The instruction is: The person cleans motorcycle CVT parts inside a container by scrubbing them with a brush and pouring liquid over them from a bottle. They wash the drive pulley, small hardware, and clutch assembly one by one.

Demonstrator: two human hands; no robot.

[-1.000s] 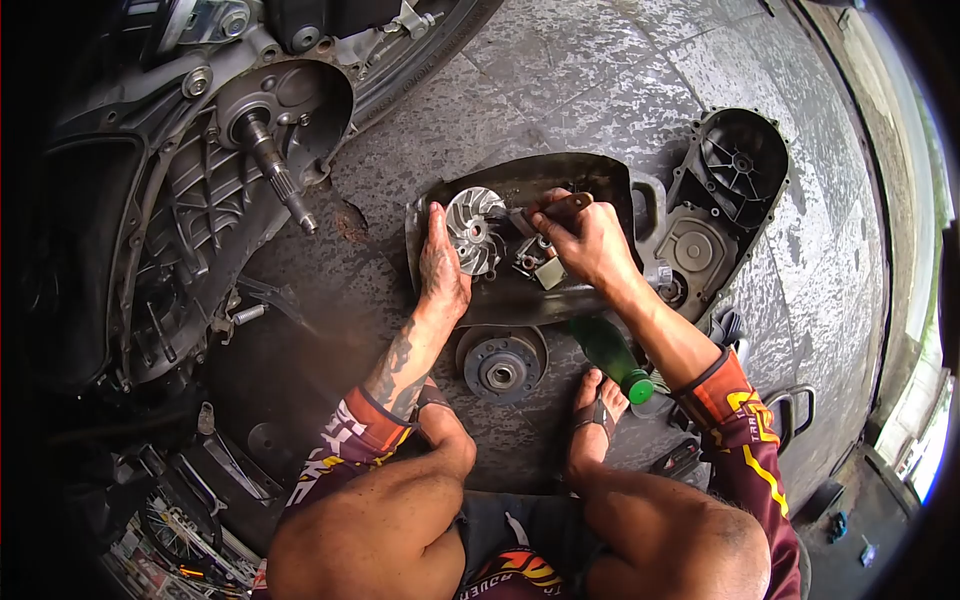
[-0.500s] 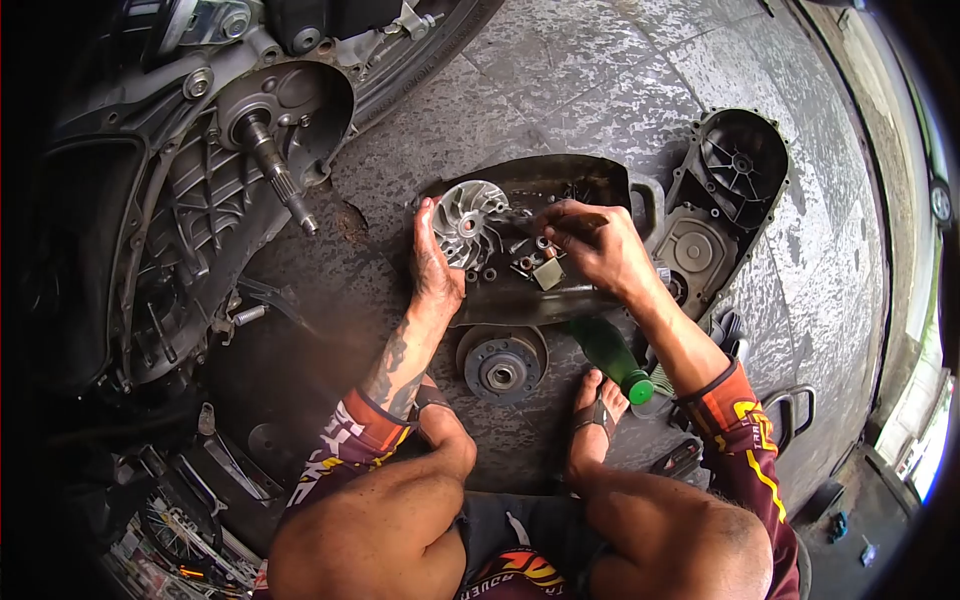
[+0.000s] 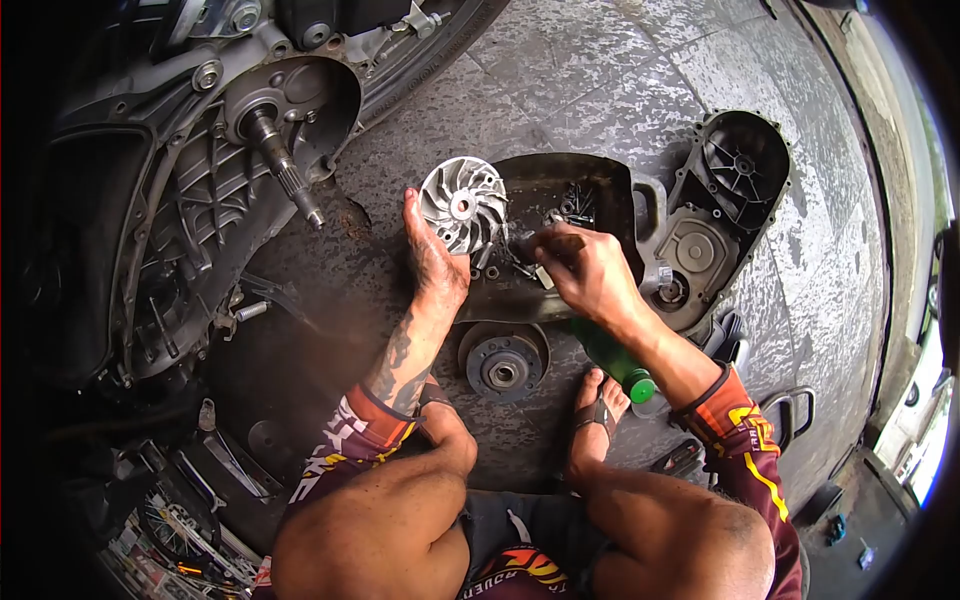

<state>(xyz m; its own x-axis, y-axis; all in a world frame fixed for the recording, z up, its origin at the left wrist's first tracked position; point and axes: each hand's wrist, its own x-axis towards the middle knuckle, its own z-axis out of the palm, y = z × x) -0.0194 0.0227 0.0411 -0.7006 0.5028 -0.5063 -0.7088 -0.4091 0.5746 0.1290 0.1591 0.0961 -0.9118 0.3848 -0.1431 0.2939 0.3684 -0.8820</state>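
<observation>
Reaching forward over a dark tray. Cupping a finned metal wheel above the tray's left end with the left hand, in a wide grip along its left and lower rim, finned face turned up. Clasping a dark-handled tool with the right hand, curled and slanting inward, in a narrow grip, just beside the wheel. Too blurred at the tip to tell contact.

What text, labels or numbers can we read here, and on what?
"TRA": right sleeve, sideways; any further letters unclear.
Left sleeve: white lettering, folded, not reliably readable.
Shirt front: lettering cut off, not reliably readable.
Tyre: raised lettering, too blurred.
White label by the engine cover: too small.
Finned disc: none legible.
</observation>
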